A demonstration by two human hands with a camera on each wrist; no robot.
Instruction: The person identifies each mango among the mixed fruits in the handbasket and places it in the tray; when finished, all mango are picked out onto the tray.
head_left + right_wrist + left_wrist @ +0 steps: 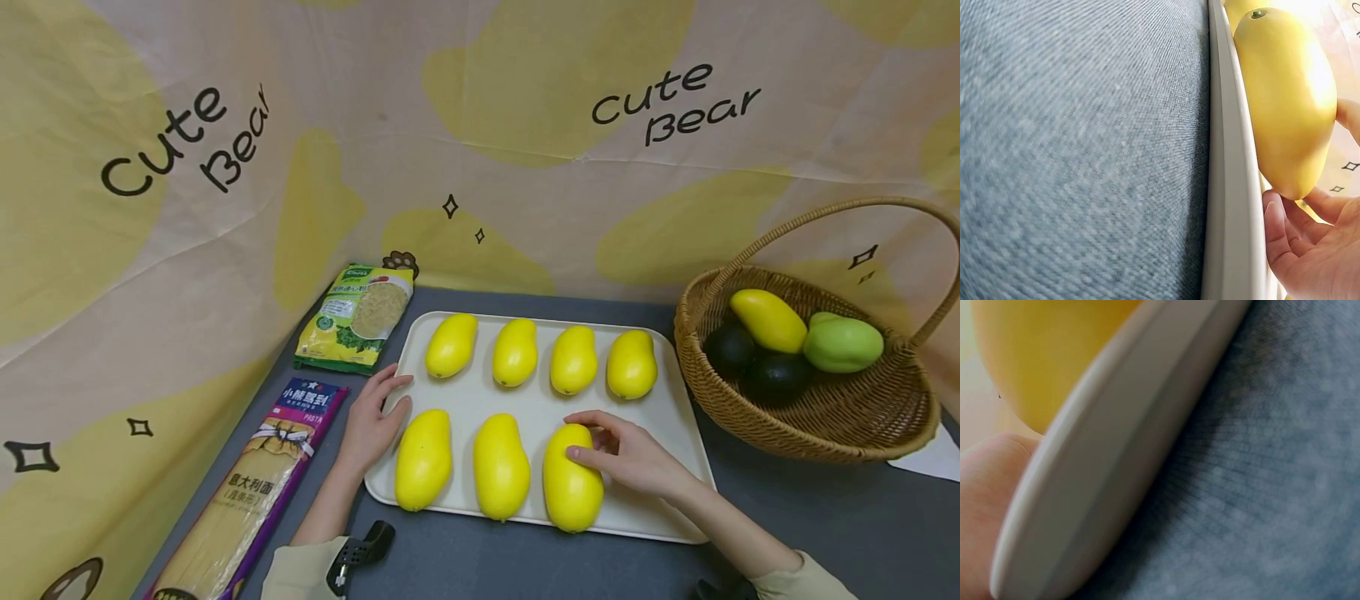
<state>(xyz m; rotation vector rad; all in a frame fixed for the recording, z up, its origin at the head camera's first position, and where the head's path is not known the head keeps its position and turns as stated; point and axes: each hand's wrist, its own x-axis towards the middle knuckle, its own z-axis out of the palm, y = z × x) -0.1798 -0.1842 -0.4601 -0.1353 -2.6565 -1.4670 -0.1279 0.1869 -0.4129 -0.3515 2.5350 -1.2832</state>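
Observation:
Yellow mangoes lie on a pale rectangular tray [645, 517], several in a back row and three in a front row. My right hand [633, 454] holds the rightmost front mango [573, 492], its thumb on top and its fingers around the far end. The right wrist view shows this mango [1288, 94] beside the tray rim, with curled fingers near its tip. My left hand [371, 421] rests at the tray's left edge, fingers and thumb reaching over the rim. Nearest to it is the leftmost front mango [423, 462].
Right of the tray stands a wicker basket [795, 442] with a tall handle, holding a mango, a green fruit and dark fruits. At left lie a yellow-green Knorr packet [356, 317] and a pack of spaghetti [247, 492]. A printed cloth [525, 233] hangs behind.

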